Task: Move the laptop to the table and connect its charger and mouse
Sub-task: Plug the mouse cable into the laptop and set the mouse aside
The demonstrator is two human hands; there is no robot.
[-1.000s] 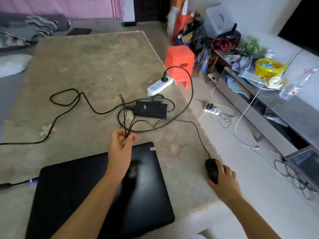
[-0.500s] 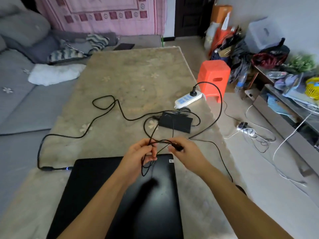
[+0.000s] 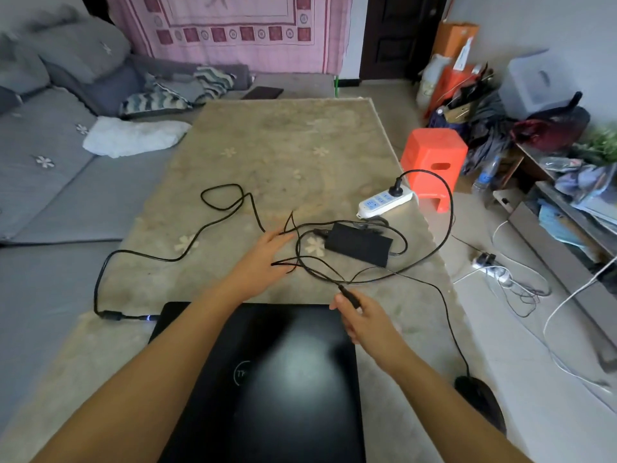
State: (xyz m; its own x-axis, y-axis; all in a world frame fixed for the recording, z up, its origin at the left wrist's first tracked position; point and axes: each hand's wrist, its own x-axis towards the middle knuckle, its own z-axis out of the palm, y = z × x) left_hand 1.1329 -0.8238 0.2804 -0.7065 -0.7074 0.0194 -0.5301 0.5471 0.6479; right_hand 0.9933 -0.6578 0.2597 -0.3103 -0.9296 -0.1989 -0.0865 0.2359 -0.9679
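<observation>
While the closed laptop (image 3: 267, 372) already lies on the table (image 3: 300, 145) with the charger plug (image 3: 147, 317) seated in its left edge and a small light showing there, the mouse cable (image 3: 444, 305) is the part that could go wrong. The right hand (image 3: 364, 320) has its grip pinched shut on the cable's plug end (image 3: 347, 292), just beyond the laptop's far edge, and the left hand (image 3: 263, 255) reaches into the tangle with fingers spread apart, touching thin loops but, as far as I can tell, not clamped on any. The mouse (image 3: 480, 401) sits at the very right edge of the table, its cord running up past the corner; a tug on the plug end would likely drag it off onto the floor. The mouse cord also crosses the thicker charger cable (image 3: 207, 228) near the power brick (image 3: 359, 243), so pulling it free carelessly could snag that cable, shift the brick, or strain the plug in the power strip (image 3: 384, 203), which itself lies close to the table's edge. A hard pull the other way might work the charger plug loose from the laptop. Which side holds the port for the mouse plug cannot be seen, so a blind push risks a bent connector
</observation>
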